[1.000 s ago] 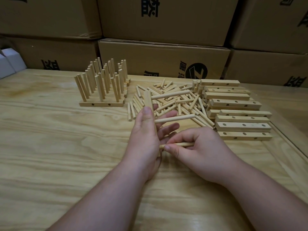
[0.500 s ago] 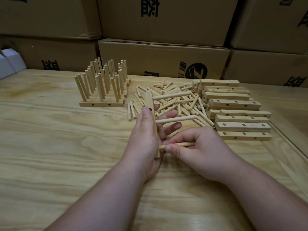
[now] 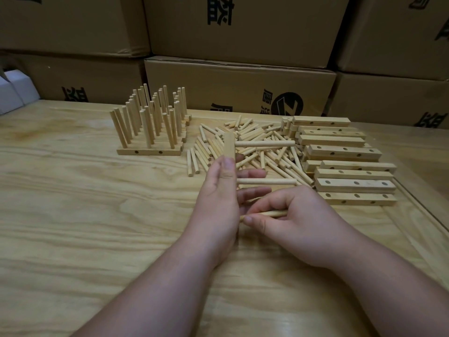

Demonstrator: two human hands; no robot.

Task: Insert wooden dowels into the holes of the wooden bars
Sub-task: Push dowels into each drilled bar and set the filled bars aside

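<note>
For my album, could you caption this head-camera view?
Left hand holds a wooden bar with two dowels in; right hand pinches a third dowel.

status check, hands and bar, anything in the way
Left hand grips upright bar, two dowels already in. Right hand pinches third dowel at the bar. Nothing blocking.

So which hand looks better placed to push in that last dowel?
The right hand. It pinches the third dowel, tip aimed at the wooden bar. The left hand grips that bar upright, two dowels already sticking out sideways.
</note>
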